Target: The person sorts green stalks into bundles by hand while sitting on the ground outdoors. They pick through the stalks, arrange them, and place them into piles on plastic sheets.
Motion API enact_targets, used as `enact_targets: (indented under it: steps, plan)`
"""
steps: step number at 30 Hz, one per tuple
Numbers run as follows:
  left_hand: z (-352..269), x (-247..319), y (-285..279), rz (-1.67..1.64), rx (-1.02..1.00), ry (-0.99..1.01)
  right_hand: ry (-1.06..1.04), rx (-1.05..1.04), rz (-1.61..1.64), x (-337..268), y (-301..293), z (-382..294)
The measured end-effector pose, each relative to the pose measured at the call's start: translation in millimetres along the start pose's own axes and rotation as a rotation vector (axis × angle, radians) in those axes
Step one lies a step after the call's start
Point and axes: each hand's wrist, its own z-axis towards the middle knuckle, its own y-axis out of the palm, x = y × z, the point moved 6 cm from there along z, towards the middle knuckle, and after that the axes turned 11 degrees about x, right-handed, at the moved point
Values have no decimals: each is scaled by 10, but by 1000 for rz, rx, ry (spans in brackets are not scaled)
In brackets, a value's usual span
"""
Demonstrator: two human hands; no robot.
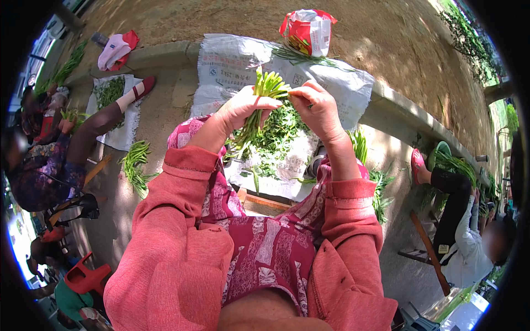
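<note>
My left hand (244, 108) grips a bunch of long green vegetable stems (270, 85), thumb across the front. Their pale cut ends point up and away, while the leafy ends hang below the fist. At the bunch's right side, my right hand (318, 108) pinches the end of a stem between thumb and forefinger. Below both hands lies a heap of loose green leaves (283, 124), partly hidden by my hands. It rests on flattened white woven sacks (236, 56) that bear printed writing. A few thin stalks (296, 57) lie along the far part of the sack.
A red-and-white bag (301, 35) stands at the sack's far edge, by a concrete kerb (165, 56). Stem bundles lie left (136, 165) and right (359, 145) of my knees. Seated people work at left (45, 173) and right (468, 244). A red plastic stool (87, 276) is at lower left.
</note>
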Motion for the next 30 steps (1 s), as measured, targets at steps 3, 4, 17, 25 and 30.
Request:
enact_targets:
  steps: [3, 4, 17, 25, 30]
  plan:
    - [0, 20, -8, 20, -13, 12, -41, -21, -55, -51, 7, -6]
    - [3, 18, -14, 25, -14, 25, -64, -26, -77, -76, 10, -6]
    - [1, -49, 49, -7, 1, -53, -199, 37, -227, -126, 54, 3]
    - [26, -13, 109, 5, 9, 50, 17, 128, -98, -10, 34, -15]
    - [41, -14, 72, 14, -4, 64, 410, 467, 234, 558, -354, -7]
